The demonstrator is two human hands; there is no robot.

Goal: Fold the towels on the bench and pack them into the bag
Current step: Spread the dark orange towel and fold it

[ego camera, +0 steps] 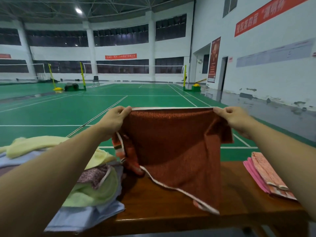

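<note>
While both arms reach out over the wooden table (171, 211), a rust-red towel (174, 142) with a pale trim hangs stretched between the two hands, lifted up in the air above the table's middle. The left hand (114, 120) pinches the towel's top left corner, its grip clenched on the hem between thumb and fingers. The right hand (234, 118) does the same at the top right corner, its grip grasping the hem so the upper edge runs taut and level between them. Below that edge the cloth drapes in folds; its lower corner touches the tabletop near the front edge, and a striped end of it dangles beside the left wrist.

At the left end of the table lies a loose heap of unfolded towels (89, 182): pale yellow, light green, a mauve patterned one and a light blue one that spills over the front edge. Near the right end rests a folded pink towel (266, 177), flat and narrow, partly hidden behind the right forearm.

Beyond the table stretches a green badminton court (136, 103) with white lines, yellow net posts (83, 76) and white walls hung with red banners (266, 16).
</note>
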